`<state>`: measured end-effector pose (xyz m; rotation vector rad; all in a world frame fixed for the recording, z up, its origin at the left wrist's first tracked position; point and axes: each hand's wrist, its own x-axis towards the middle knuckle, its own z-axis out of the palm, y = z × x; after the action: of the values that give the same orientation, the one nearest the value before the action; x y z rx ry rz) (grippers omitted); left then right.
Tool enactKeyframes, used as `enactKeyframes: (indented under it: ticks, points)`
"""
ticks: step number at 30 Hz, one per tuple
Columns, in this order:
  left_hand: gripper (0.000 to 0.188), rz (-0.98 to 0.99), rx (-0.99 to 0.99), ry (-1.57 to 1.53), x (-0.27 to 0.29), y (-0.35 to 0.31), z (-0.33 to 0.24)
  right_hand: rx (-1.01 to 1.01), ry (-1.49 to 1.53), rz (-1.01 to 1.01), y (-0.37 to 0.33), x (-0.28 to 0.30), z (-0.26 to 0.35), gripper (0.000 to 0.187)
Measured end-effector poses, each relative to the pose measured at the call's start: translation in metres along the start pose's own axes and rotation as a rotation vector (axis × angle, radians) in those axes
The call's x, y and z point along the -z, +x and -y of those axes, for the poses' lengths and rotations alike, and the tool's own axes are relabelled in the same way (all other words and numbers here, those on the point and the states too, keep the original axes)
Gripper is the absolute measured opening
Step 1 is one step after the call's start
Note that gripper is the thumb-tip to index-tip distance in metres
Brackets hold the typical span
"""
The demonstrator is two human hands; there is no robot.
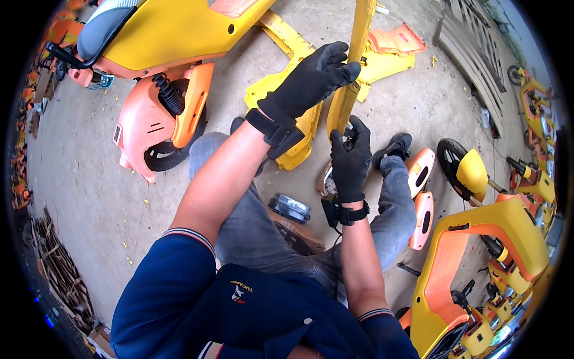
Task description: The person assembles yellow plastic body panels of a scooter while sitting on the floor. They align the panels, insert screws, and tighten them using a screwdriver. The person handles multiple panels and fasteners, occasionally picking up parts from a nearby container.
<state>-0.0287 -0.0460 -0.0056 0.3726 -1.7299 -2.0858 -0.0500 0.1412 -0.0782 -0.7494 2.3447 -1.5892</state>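
A long, narrow yellow plastic panel stands tilted in front of me, its upper end running out of the top of the view. My left hand, in a black glove, is closed at the panel's middle, with the thumb across its face. Lower down, my right hand, gloved too, has thumb and fingers curled together beside the panel's bottom end. Something small and dark shows between them, too small to name. Both wrists wear black straps with a box-like device.
At the left stands a yellow and orange scooter with its wheel. Yellow body panels and an orange panel lie ahead. A clear-lensed lamp sits between my legs. A wheel and a yellow frame are at right, near wooden slats.
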Motion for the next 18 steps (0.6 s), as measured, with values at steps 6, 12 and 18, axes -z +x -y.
enactKeyframes:
  ticks: [6, 12, 18]
  points:
    - [0.095, 0.06, -0.149, 0.057, -0.001, 0.006, 0.011, 0.0, -0.005, 0.108, -0.001, 0.02, 0.007, 0.039]
    - [0.092, 0.044, -0.203, 0.055, 0.005, 0.011, 0.015, 0.064, 0.049, 0.189, 0.006, 0.038, -0.001, 0.037]
    - [0.102, 0.121, -0.181, 0.188, 0.012, 0.012, 0.011, -0.017, 0.103, 0.28, 0.004, 0.061, 0.025, 0.037]
